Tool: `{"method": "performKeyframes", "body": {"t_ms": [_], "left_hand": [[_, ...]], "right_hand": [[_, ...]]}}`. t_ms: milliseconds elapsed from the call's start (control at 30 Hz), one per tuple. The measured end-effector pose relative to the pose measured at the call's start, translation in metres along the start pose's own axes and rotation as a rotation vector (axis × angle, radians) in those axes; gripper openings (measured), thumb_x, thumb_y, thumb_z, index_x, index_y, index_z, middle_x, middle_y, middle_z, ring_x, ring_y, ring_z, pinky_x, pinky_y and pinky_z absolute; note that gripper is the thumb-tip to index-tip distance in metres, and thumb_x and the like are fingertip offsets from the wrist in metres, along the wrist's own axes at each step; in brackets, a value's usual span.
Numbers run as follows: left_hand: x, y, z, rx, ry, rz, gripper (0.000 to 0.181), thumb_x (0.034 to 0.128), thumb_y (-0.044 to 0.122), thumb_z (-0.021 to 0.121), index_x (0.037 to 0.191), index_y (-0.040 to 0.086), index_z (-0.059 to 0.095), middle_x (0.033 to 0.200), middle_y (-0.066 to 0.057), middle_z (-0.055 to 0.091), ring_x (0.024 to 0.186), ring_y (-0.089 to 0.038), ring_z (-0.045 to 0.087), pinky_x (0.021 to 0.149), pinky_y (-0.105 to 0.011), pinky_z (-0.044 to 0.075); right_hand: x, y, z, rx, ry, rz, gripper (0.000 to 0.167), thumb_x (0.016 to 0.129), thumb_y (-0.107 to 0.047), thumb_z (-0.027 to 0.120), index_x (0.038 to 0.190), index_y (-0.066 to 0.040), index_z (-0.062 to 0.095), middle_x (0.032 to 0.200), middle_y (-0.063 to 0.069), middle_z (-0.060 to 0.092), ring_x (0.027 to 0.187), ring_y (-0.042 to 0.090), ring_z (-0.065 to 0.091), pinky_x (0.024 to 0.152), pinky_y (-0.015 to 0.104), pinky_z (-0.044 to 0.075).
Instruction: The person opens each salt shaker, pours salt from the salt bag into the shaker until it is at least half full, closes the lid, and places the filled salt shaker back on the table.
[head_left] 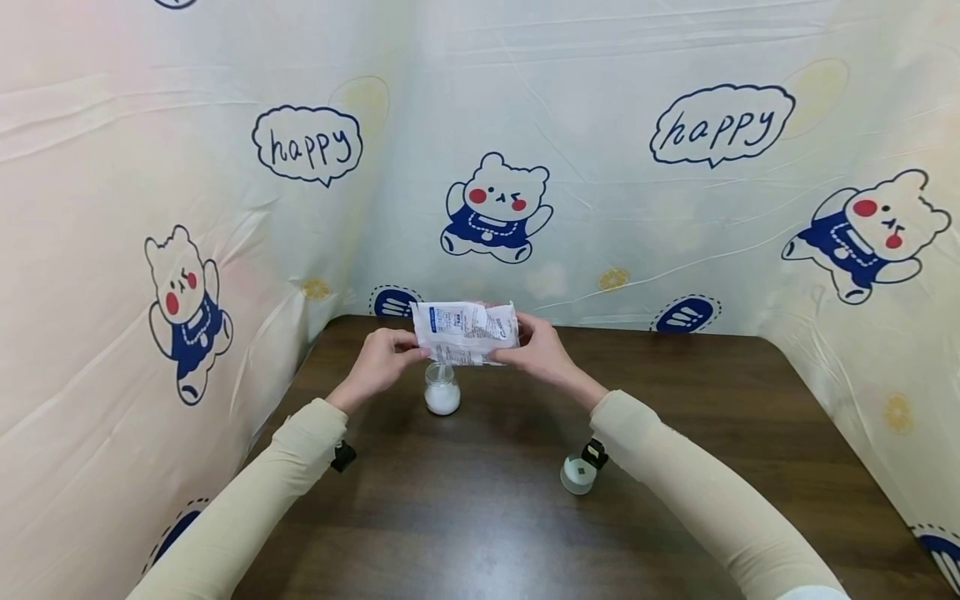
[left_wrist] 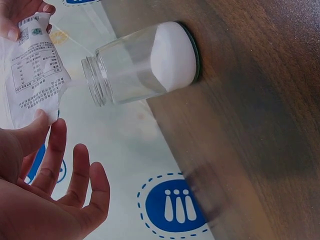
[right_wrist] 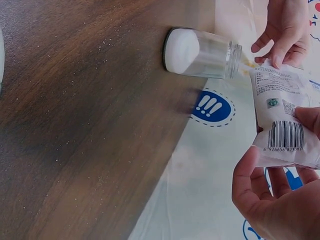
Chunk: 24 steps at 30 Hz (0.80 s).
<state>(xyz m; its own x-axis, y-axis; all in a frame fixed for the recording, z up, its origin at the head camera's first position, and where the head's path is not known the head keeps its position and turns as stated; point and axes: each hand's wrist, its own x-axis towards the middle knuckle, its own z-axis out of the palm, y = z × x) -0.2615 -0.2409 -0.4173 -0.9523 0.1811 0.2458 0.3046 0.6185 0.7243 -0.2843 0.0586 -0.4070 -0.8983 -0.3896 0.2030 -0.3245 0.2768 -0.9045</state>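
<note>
**White packet [head_left: 465,333] held above a glass jar [head_left: 442,395]**

We find the packet just below the centre of the head view, its lower left corner over the jar's mouth. The left hand [head_left: 384,360] pinches that corner with thumb and forefinger, its other fingers spread apart; the right hand [head_left: 546,352] pinches the opposite end, some of its fingers hidden from us by the packet. In the left wrist view we make out a faint white stream [left_wrist: 76,84] between packet and jar, with white powder [left_wrist: 173,57] inside the jar. Lower right of centre, a small round white object [head_left: 576,476] stands on the brown table [head_left: 480,525], its edge overlapped by a dark wrist device [head_left: 595,454]. Printed cloth [head_left: 570,75] walls the upper frame.
</note>
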Motion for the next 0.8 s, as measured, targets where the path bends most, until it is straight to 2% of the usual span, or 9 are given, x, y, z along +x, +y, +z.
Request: {"method": "performKeyframes", "body": {"t_ms": [367,633,800], "left_hand": [[0.0001,0.0001,-0.0009,-0.003,0.003,-0.012,0.014,0.0965,0.006,0.078,0.109,0.002,0.082,0.102,-0.01,0.078,0.085,-0.033,0.061,0.069,-0.037,0.047],[-0.0017,-0.0004,-0.0016,-0.009,0.002,-0.015,0.014,0.0958,0.006,0.078,0.109,0.002,0.082,0.103,-0.011,0.078,0.083,-0.03,0.06,0.07,-0.038,0.047],[-0.0027,0.0,-0.0015,-0.004,0.006,-0.016,0.012,0.0956,0.006,0.079,0.107,0.002,0.082,0.102,-0.01,0.078,0.081,-0.027,0.059,0.068,-0.037,0.046]], "right_hand": [[0.0011,-0.0014,0.0002,0.0,0.0,-0.008,0.054,0.087,-0.013,0.088,0.136,-0.01,0.066,0.118,0.011,0.071,0.092,0.031,0.063,0.065,0.036,0.057],[0.0016,-0.0005,0.0007,0.018,-0.014,-0.001,0.059,0.088,-0.011,0.088,0.142,-0.007,0.063,0.123,0.014,0.07,0.094,0.031,0.063,0.067,0.038,0.058],[0.0024,0.0003,0.0009,0.007,-0.007,-0.007,0.055,0.088,-0.009,0.087,0.138,-0.007,0.065,0.119,0.014,0.071,0.092,0.031,0.063,0.066,0.038,0.057]]}}
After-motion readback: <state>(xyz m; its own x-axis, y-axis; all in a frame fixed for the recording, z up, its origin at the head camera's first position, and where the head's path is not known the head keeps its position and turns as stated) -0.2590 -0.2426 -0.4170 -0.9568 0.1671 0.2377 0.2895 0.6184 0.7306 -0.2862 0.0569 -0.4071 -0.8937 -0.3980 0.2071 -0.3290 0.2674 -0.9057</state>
